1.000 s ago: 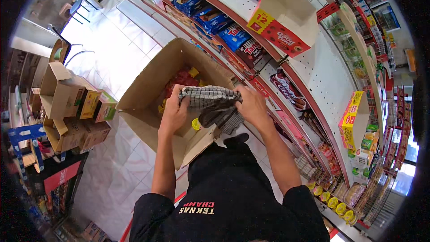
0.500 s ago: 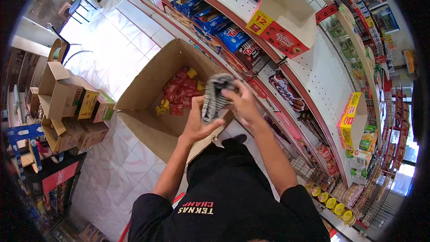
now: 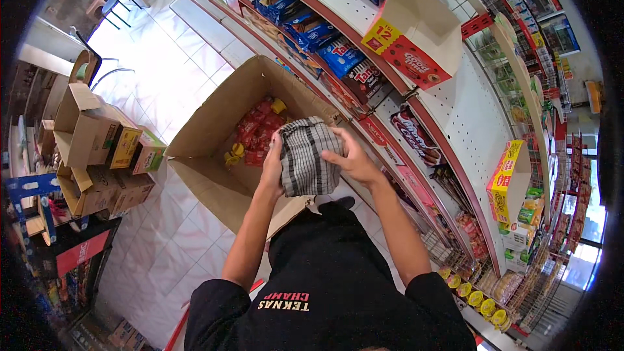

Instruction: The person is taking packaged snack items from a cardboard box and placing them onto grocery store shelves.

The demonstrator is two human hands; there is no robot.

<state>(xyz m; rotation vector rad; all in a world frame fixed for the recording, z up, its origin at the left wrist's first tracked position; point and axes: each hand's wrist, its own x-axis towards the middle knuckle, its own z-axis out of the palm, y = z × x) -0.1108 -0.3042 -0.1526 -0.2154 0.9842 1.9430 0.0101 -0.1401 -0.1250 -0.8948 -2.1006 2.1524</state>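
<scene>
Between my two hands is a folded cloth point(image 3: 309, 162) in a grey, black and white check. My left hand point(image 3: 272, 168) presses along its left edge, with the fingers mostly behind it. On the right side my right hand point(image 3: 355, 161) grips it, the thumb lying over the front. The cloth is held above the near right part of a large open cardboard box point(image 3: 214, 120) and covers some of the opening. Red packets point(image 3: 255, 127) and a few yellow pieces point(image 3: 234, 152) lie at the bottom of the box.
Shelving with blue biscuit packs point(image 3: 312, 31) runs along the right. An open red display carton point(image 3: 419, 58) and a yellow-and-pink carton point(image 3: 506, 182) stand on a white shelf point(image 3: 478, 110). Stacked cardboard boxes point(image 3: 97, 149) are at the left, with a stool point(image 3: 119, 5) far off.
The cloth was narrow and bunched, smeared by motion; now it is a broader, flatter bundle. My hands have moved apart to its two sides, the left slightly left.
</scene>
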